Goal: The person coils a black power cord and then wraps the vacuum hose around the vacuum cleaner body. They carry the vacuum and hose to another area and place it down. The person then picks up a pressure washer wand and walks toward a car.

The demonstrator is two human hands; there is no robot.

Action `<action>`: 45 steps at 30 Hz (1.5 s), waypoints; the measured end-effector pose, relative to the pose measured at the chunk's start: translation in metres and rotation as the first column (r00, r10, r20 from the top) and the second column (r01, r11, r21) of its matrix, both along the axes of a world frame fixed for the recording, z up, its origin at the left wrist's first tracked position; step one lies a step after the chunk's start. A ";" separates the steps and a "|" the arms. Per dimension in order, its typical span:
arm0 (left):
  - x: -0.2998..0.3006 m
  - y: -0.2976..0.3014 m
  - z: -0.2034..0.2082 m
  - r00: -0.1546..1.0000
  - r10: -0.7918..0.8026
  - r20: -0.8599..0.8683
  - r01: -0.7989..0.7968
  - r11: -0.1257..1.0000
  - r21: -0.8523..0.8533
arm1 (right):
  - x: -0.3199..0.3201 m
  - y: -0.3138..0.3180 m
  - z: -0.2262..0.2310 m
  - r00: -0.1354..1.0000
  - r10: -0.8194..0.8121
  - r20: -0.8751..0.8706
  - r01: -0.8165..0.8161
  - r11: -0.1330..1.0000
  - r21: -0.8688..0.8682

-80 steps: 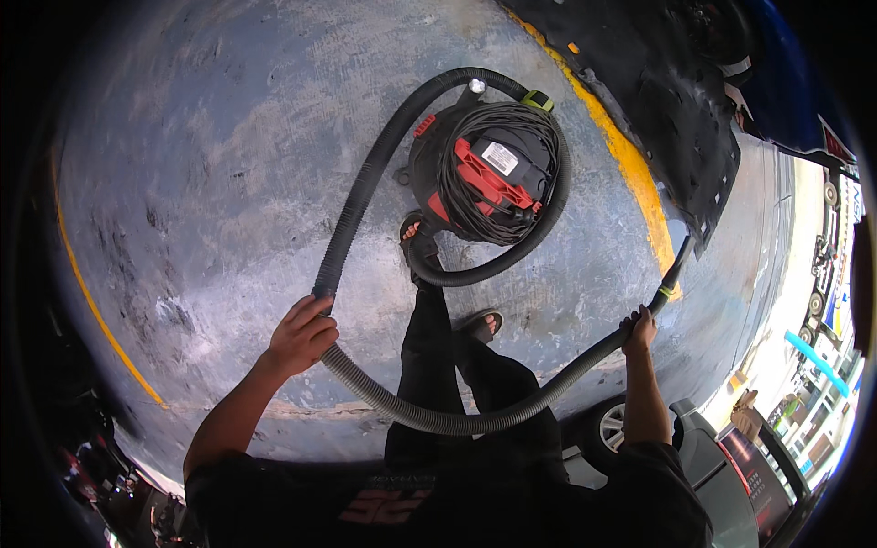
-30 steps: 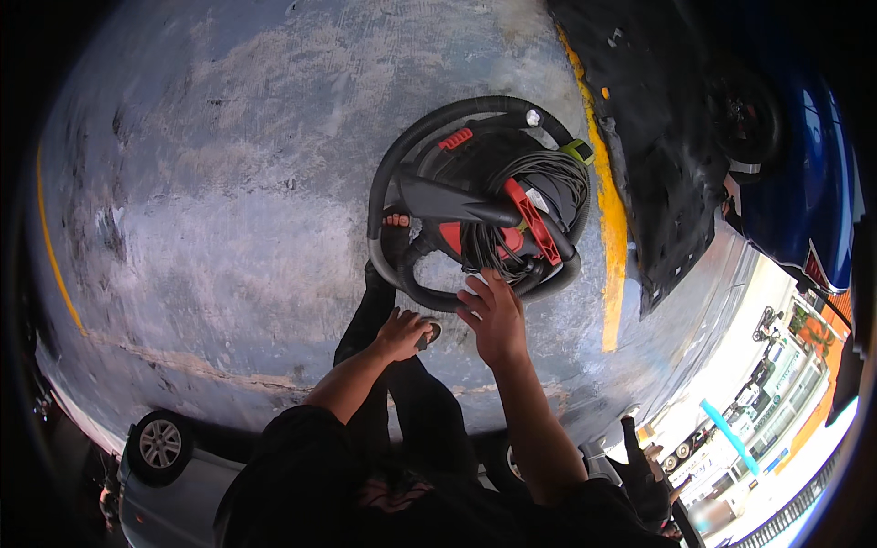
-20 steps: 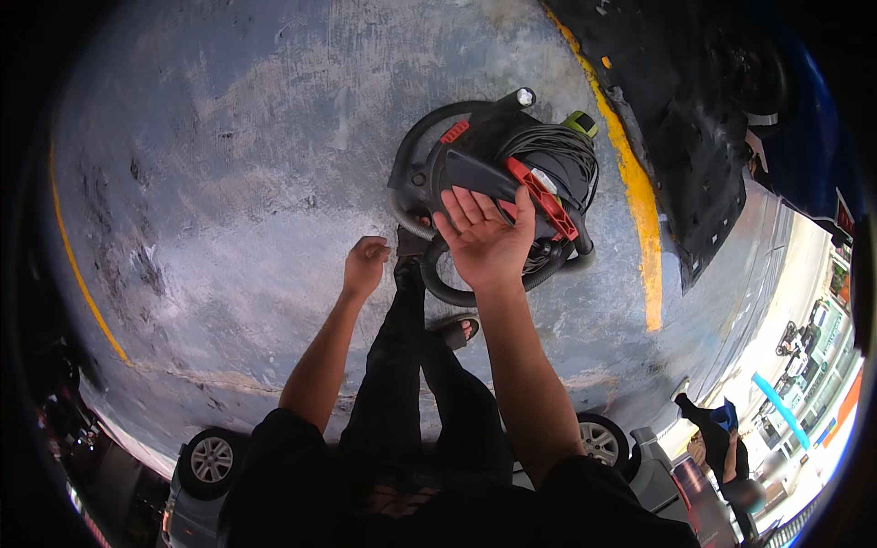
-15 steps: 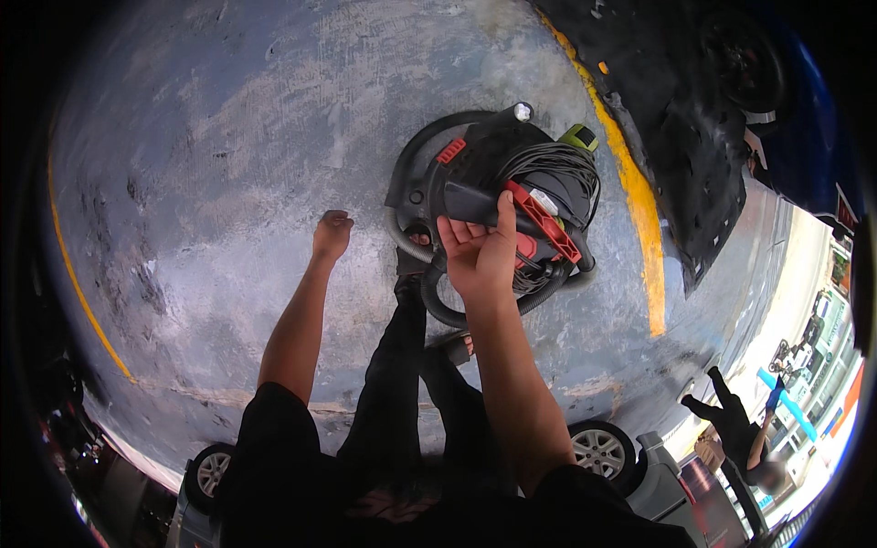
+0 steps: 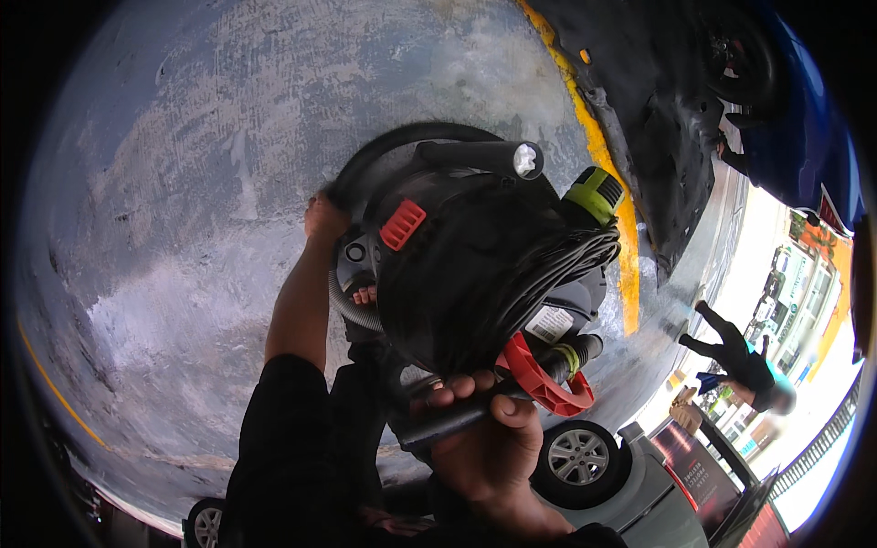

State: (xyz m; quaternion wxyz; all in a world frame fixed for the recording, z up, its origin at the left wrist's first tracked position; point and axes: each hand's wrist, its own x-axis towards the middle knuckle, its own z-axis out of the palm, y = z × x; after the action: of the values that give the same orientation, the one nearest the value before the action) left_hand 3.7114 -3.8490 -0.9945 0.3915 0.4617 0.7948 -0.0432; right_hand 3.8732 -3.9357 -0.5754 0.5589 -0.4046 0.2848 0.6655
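A black canister vacuum cleaner [image 5: 475, 265] fills the middle, raised close in front of me, with red latches and a green-and-black cap. A black cable is coiled around it, and a dark hose [image 5: 393, 137] loops over its far left side. My left hand [image 5: 326, 219] is closed at the hose's left end; its fingertips are partly hidden. Below the vacuum body, my right hand [image 5: 493, 447] wraps around a black tube-like bar [image 5: 448, 422], thumb on top, just beside a red curved handle [image 5: 548, 379]. Part of my foot shows beneath the vacuum.
Worn grey concrete floor [image 5: 201, 183] lies around me. A yellow line [image 5: 585, 119] borders a black sheet [image 5: 639, 137] at the right, near a blue car [image 5: 804, 137]. A grey car's wheel [image 5: 577, 457] stands at lower right. Another person [image 5: 740, 356] is farther right.
The vacuum cleaner has come up off the floor toward me. My right hand went from open beside it to closed around the black bar. My left hand has reached the hose.
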 end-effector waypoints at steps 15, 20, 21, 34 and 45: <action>-0.016 -0.048 0.299 0.688 0.109 0.718 -0.493 0.795 0.352 | -0.029 -0.080 0.046 0.950 0.218 0.222 -0.168 0.960 -0.225; -0.017 -0.153 0.330 0.783 0.116 0.611 -0.423 0.820 0.386 | 0.001 -0.149 0.062 0.651 0.656 0.382 -0.562 0.755 -0.338; -0.012 -0.169 0.332 0.785 0.101 0.611 -0.398 0.838 0.373 | 0.012 -0.158 0.064 0.581 0.717 0.386 -0.609 0.697 -0.378; 0.041 -0.155 0.322 0.732 0.049 0.679 -0.362 0.873 0.327 | 0.111 -0.283 0.119 -0.231 0.739 0.633 -0.804 0.222 -0.552; 0.116 0.009 0.360 0.818 -0.438 0.374 0.194 0.821 0.536 | 0.125 -0.283 0.099 -0.260 0.704 0.661 -0.783 0.247 -0.571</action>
State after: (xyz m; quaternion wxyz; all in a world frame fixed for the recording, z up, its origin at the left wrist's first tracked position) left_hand 3.8277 -3.8399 -0.6345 0.4377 0.6683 0.5665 0.2022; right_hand 3.9980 -4.2182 -0.4767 0.0913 -0.7341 -0.3832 0.5532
